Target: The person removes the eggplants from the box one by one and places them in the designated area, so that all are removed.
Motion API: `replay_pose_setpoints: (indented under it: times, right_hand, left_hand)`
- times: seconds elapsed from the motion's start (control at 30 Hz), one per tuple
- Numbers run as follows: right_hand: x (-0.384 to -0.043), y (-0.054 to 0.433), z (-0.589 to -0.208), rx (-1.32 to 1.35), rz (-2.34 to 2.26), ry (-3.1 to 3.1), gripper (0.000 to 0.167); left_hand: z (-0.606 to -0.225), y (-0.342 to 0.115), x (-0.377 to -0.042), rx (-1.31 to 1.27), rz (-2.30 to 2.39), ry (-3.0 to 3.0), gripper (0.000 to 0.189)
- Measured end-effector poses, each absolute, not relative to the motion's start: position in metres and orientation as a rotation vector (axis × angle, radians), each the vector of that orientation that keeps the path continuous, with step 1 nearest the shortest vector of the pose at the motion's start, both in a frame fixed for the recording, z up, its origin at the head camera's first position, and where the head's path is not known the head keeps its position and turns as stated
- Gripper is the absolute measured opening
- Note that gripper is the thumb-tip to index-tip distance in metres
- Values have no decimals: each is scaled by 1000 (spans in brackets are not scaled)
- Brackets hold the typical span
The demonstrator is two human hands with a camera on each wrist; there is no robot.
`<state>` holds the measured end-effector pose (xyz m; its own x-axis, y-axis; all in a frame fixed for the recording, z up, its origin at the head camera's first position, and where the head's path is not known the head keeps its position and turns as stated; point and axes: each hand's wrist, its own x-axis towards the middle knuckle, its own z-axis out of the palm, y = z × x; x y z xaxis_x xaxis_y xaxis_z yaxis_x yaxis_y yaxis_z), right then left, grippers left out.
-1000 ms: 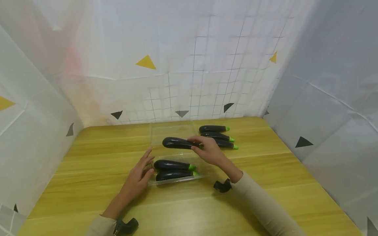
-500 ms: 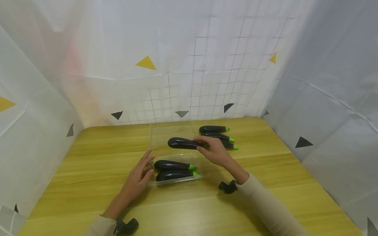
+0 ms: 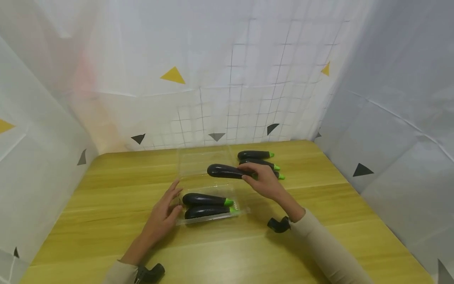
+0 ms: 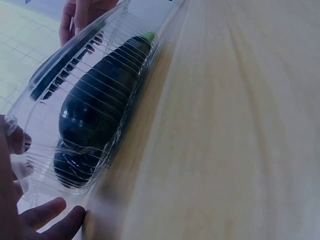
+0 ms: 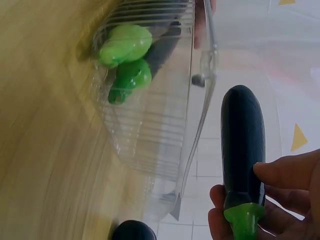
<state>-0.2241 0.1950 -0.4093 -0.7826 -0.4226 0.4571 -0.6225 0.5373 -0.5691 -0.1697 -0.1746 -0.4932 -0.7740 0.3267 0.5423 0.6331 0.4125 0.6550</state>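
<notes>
My right hand [image 3: 262,180] pinches a dark eggplant [image 3: 224,171] near its green stem end, thumb on one side and fingers on the other in the right wrist view. The eggplant hangs above the back part of a clear plastic clamshell box [image 3: 213,217]. Two more eggplants [image 3: 203,200] lie side by side in the box, green stems to the right. At the box's left end rests my left hand [image 3: 163,215], its fingers spread and loosely bent along the wall. In the left wrist view ribbed clear plastic [image 4: 100,100] covers the eggplants beside those fingertips.
Several eggplants [image 3: 253,154] lie in a stack of rows at the back right, partly behind my right hand. The box's clear lid [image 3: 195,159] lies folded back behind it. White sheets wall in the wooden table [image 3: 124,185] at the back and sides.
My right hand has moved to the right with its eggplant, toward the eggplants at the back right. The left hand and the box have stayed in place.
</notes>
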Motion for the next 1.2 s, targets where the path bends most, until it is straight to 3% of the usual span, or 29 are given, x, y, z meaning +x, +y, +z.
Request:
replay_pose_setpoints:
  times: [1.2]
  right_hand:
    - [-220, 248, -417, 671, 1060, -2599, 30]
  left_hand:
    - [-491, -177, -168, -819, -1259, -2379, 61]
